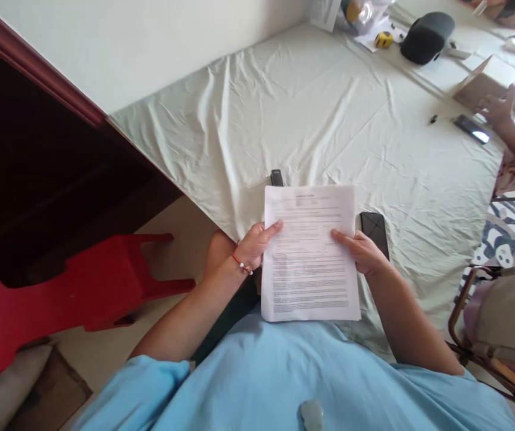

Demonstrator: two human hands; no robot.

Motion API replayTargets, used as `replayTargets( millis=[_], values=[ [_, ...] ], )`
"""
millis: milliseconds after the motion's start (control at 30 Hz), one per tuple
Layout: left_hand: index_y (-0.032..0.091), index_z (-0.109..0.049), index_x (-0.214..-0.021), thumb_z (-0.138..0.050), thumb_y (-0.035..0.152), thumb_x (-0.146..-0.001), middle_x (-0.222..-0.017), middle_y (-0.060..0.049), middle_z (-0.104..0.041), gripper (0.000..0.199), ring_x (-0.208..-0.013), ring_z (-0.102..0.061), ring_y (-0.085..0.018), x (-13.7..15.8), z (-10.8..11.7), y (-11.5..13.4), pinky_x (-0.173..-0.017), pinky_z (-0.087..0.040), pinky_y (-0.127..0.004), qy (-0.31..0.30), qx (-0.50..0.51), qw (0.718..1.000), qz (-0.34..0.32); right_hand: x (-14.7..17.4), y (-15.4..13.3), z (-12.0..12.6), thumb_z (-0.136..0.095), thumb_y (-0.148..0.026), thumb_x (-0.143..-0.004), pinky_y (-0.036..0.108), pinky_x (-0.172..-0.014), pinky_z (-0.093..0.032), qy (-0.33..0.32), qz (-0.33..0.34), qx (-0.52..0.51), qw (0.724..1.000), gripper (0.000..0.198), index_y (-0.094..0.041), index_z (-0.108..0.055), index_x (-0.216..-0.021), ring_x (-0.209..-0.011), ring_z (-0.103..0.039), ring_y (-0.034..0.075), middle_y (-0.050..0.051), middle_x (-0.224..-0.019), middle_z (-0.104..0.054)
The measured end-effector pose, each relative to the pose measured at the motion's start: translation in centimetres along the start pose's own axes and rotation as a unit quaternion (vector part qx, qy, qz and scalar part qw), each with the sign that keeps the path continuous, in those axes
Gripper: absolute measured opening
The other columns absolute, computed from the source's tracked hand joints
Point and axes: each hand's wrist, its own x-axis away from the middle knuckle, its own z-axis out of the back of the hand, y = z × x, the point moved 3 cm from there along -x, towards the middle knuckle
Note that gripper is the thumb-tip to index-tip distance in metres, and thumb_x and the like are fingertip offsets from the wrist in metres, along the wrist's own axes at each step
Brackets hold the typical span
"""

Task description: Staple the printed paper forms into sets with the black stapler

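A stack of printed paper sheets (308, 269) is held up in front of my chest, over the table's near edge. My left hand (256, 244) grips its left side, thumb on top and fingers hidden beneath. On the opposite edge, my right hand (362, 248) pinches the sheets the same way. Dense lines of text cover the top page, too small to read. Just past the stack's upper left corner pokes a small black object (277, 177). Close to my right hand, a dark phone (374, 232) lies on the cloth.
A wrinkled pale cloth covers the table (284, 108). At the far right, another person's hand (499, 108) is at a box (485, 84), near a second phone (471, 129). A dark cap (426, 37) and yellow tape measure (383, 40) lie farther back. A red chair (104, 278) stands left.
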Motion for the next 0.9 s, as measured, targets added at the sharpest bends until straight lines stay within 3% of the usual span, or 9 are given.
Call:
replayTargets(
  millis=[100, 200, 400, 533, 700, 900],
  values=[
    [0.012, -0.075, -0.089, -0.092, 0.054, -0.060, -0.098, -0.013, -0.078, 0.054, -0.114, -0.069, -0.034, -0.3, 0.8, -0.8, -0.101, -0.055, -0.044, 0.063, 0.028, 0.996, -0.057, -0.5, 2.0, 0.5, -0.090, -0.048, -0.069, 0.033, -0.064, -0.066, 0.011, -0.029, -0.013, 0.999, 0.040, -0.018, -0.075, -0.091, -0.070, -0.076, 0.024, 0.009, -0.089, -0.081],
    [0.013, -0.072, -0.083, -0.092, 0.053, -0.058, -0.090, -0.011, -0.077, 0.052, -0.112, -0.069, -0.033, -1.0, 0.9, -0.7, -0.099, -0.055, -0.042, 0.085, 0.017, 0.993, -0.080, -1.0, 2.9, 0.6, -0.087, -0.043, -0.073, 0.033, -0.065, -0.067, 0.026, -0.035, -0.021, 0.999, 0.032, -0.018, -0.075, -0.089, -0.070, -0.076, 0.024, 0.009, -0.089, -0.081],
    [0.013, -0.065, -0.067, -0.084, 0.033, -0.065, -0.070, -0.009, -0.072, 0.028, -0.096, -0.073, -0.031, -2.9, 1.0, -1.1, -0.086, -0.057, -0.039, 0.144, 0.006, 0.989, -0.027, -1.6, 2.5, 0.4, -0.079, -0.034, -0.083, 0.032, -0.062, -0.065, 0.046, -0.049, 0.008, 0.998, 0.019, -0.016, -0.075, -0.087, -0.065, -0.075, 0.022, 0.009, -0.085, -0.080],
    [0.014, -0.062, -0.064, -0.074, 0.022, -0.068, -0.064, -0.008, -0.069, 0.015, -0.083, -0.073, -0.028, -2.5, 1.0, -2.3, -0.077, -0.057, -0.036, 0.186, 0.025, 0.982, 0.019, -1.5, 2.5, 1.0, -0.076, -0.032, -0.086, 0.031, -0.060, -0.064, 0.046, -0.077, 0.030, 0.996, 0.017, -0.015, -0.075, -0.085, -0.065, -0.075, 0.022, 0.009, -0.081, -0.080],
    [0.015, -0.059, -0.061, -0.069, 0.018, -0.065, -0.060, -0.006, -0.066, 0.011, -0.083, -0.073, -0.028, -1.9, 0.5, -2.9, -0.074, -0.057, -0.035, 0.204, 0.047, 0.978, 0.021, -1.7, 2.6, 1.7, -0.076, -0.032, -0.086, 0.032, -0.061, -0.064, 0.044, -0.102, 0.046, 0.993, 0.018, -0.014, -0.075, -0.085, -0.065, -0.075, 0.023, 0.010, -0.079, -0.079],
    [0.018, -0.053, -0.054, -0.062, 0.015, -0.068, -0.049, -0.001, -0.054, 0.017, -0.078, -0.070, -0.023, -3.5, 0.1, -2.1, -0.070, -0.053, -0.029, 0.211, 0.031, 0.977, 0.015, -3.0, 2.0, 2.0, -0.075, -0.035, -0.083, 0.035, -0.066, -0.063, 0.064, -0.098, 0.069, 0.991, 0.019, -0.016, -0.072, -0.083, -0.066, -0.073, 0.023, 0.008, -0.076, -0.077]
  ],
)
